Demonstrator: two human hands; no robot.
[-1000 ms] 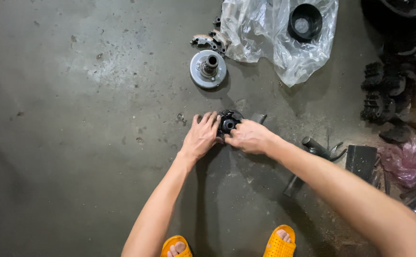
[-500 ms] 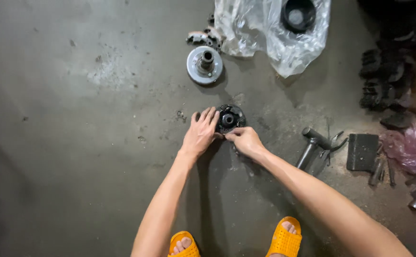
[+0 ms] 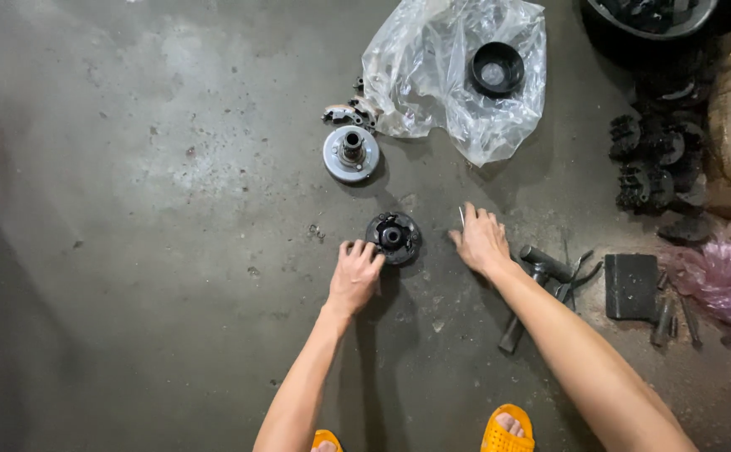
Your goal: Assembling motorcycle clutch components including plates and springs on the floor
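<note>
A black round machine part [image 3: 393, 237] with a centre hub lies flat on the concrete floor. My left hand [image 3: 357, 274] rests at its lower left, with curled fingertips gripping the part's edge. My right hand [image 3: 482, 241] is off the part, to its right. It lies palm down on the floor with fingers spread and holds nothing. A thin small metal piece [image 3: 461, 216] lies at its fingertips.
Farther out lie a silver disc with a hub [image 3: 350, 153], small metal pieces [image 3: 344, 113] and a clear plastic bag [image 3: 453, 84] under a black ring [image 3: 497, 69]. To the right are a hammer-like tool [image 3: 541, 272], a black block [image 3: 630, 286], a pink bag [image 3: 713, 272] and stacked black toothed parts [image 3: 654, 163].
My right hand has let go of the black part and moved right onto the floor. My left hand stays at the part's edge.
</note>
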